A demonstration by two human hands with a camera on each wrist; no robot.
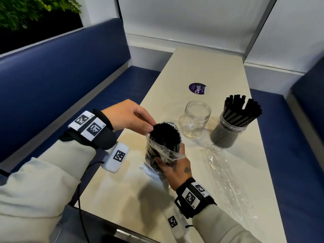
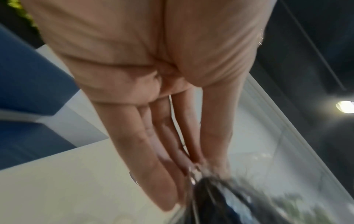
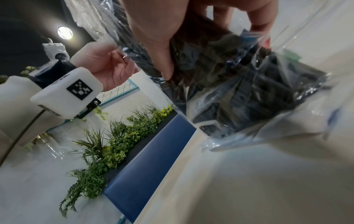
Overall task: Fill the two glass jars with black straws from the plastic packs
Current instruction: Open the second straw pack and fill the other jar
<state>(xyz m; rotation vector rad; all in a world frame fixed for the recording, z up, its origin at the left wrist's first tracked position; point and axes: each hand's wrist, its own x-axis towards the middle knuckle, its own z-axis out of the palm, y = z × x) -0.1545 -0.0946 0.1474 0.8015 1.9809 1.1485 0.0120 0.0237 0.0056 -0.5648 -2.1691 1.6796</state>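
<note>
The right hand [image 1: 177,165] wraps round the straw pack [image 1: 163,146], standing on the surface [image 1: 201,199]. The left hand [image 1: 129,116] seems to pinch its crinkly top. Light, slippery; hold the middle.

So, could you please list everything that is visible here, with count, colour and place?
straw pack: one, clear plastic full of black straws, upright at the table's near left, top open
empty jar: one, clear, mid table
filled jar: one, clear, packed with black straws, right of the empty jar
empty wrapper: one, clear, flat on the table, near right
sticker: one, purple, round, farther along the table
table: one, cream
benches: two, blue, either side
plants: green, behind the left bench
left hand: pinches the pack's top edge
right hand: grip round the pack's middle
</note>
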